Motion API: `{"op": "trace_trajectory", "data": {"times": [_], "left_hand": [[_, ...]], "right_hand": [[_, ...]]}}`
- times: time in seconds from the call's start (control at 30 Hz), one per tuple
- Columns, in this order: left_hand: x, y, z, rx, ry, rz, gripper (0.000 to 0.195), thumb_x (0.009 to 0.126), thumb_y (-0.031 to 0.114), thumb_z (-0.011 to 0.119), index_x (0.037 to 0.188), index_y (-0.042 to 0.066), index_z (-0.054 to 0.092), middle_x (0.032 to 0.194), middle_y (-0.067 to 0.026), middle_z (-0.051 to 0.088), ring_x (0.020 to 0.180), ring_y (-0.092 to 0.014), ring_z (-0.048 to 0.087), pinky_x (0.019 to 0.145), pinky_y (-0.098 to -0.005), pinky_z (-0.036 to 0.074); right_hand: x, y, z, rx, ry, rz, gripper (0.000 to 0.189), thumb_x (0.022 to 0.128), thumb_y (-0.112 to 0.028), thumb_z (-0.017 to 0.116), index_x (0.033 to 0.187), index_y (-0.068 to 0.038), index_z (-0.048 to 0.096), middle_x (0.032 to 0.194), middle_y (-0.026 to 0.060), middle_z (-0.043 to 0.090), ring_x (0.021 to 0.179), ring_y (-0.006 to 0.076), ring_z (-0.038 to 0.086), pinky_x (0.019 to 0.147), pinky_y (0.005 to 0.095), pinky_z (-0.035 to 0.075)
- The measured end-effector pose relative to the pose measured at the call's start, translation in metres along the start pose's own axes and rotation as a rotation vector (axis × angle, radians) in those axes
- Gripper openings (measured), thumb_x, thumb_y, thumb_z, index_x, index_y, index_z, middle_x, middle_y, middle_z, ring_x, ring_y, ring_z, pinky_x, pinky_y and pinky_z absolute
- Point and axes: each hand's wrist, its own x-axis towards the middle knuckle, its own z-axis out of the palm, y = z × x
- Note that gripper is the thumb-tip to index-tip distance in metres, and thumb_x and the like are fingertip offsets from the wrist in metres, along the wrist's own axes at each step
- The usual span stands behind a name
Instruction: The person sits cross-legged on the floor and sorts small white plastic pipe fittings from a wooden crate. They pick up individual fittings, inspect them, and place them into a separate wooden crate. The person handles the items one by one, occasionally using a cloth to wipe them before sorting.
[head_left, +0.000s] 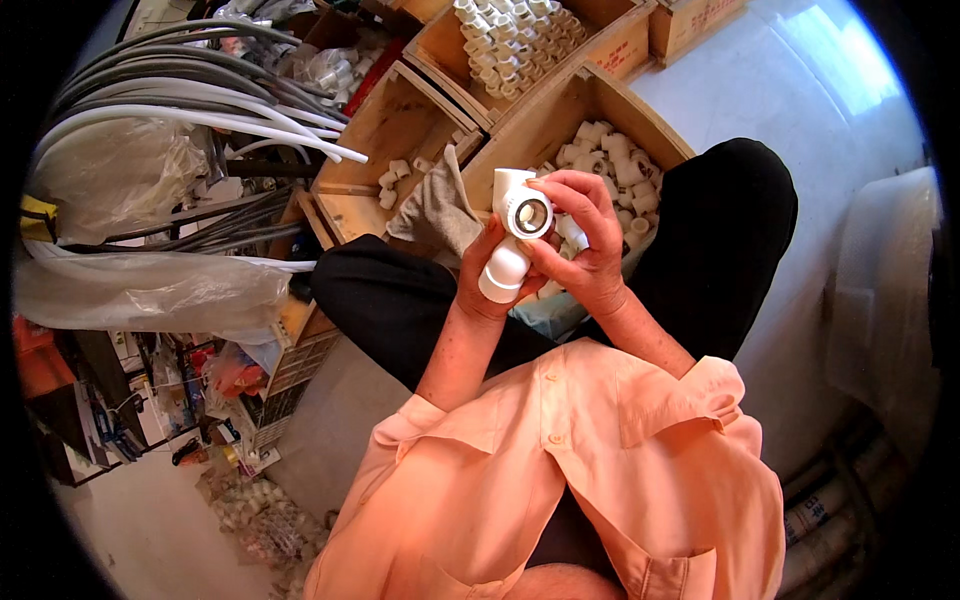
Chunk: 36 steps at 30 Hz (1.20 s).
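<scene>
Both hands meet over my crossed legs, holding white plastic pipe fittings. My left hand (486, 281) grips a white elbow fitting (504, 270) at the lower end of the group. With thumb and fingers, my right hand (589, 244) grasps a white fitting with a metal-lined round opening (517, 204), which faces the camera. The two fittings are close together; whether they are joined I cannot tell. Another white piece (574, 232) shows partly behind my right fingers. Beyond the hands, a wooden box (517, 142) holds a heap of loose white fittings (626, 169). A grey cloth (442, 202) hangs over the box edge.
A second wooden box (367, 191) at the left holds several white fittings. Behind it, another box (615, 52) contains stacked fittings. Grey and white pipes (187, 112) lie at the left, some in plastic wrap. A bag of fittings (262, 525) rests on the floor at lower left.
</scene>
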Motion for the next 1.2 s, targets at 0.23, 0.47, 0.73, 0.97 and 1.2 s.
{"op": "trace_trajectory", "data": {"times": [0.23,0.47,0.73,0.97,1.2], "left_hand": [[0.002,0.001,-0.003,-0.030,0.010,-0.022,0.053,0.091,0.049,0.052,0.116,0.003,0.046,0.090,-0.0122,0.054,0.061,-0.018,0.051,0.041,-0.0245,0.041],[0.011,0.000,-0.001,-0.126,0.187,-0.066,0.039,0.095,0.038,0.049,0.112,0.005,0.057,0.090,-0.0103,0.058,0.075,-0.021,0.054,0.050,-0.0286,0.047],[0.011,0.015,0.001,-0.221,0.307,0.032,0.028,0.091,0.023,0.054,0.109,0.003,0.058,0.099,-0.0165,0.057,0.085,-0.028,0.055,0.067,-0.0367,0.049],[0.006,0.019,0.000,-0.267,0.341,0.099,0.032,0.087,0.014,0.053,0.112,-0.005,0.053,0.112,-0.0246,0.055,0.101,-0.034,0.055,0.084,-0.0424,0.050],[0.007,0.021,-0.008,-0.293,0.342,0.171,0.029,0.090,0.010,0.053,0.113,-0.008,0.051,0.117,-0.0260,0.054,0.110,-0.037,0.054,0.092,-0.0463,0.048]], "right_hand": [[0.001,0.001,0.001,-0.018,0.004,-0.005,0.046,0.064,-0.008,0.076,0.109,-0.005,0.063,0.106,0.0115,0.057,0.096,0.0256,0.058,0.083,0.0338,0.048],[0.009,0.016,-0.005,0.120,0.254,0.259,0.030,0.078,-0.006,0.066,0.107,-0.002,0.058,0.115,0.0078,0.052,0.101,0.0161,0.055,0.085,0.0286,0.048],[-0.013,0.075,-0.001,-0.202,0.243,0.548,0.035,0.076,-0.025,0.073,0.101,-0.004,0.062,0.101,0.0083,0.057,0.091,0.0204,0.057,0.081,0.0326,0.045],[-0.028,0.087,0.007,-0.649,0.034,0.769,0.040,0.075,-0.033,0.071,0.103,-0.006,0.061,0.109,0.0117,0.057,0.104,0.0323,0.053,0.086,0.0434,0.044],[-0.032,0.105,-0.002,-0.850,0.125,0.661,0.040,0.076,-0.026,0.069,0.110,-0.008,0.057,0.117,0.0103,0.053,0.109,0.0321,0.051,0.088,0.0440,0.044]]}}
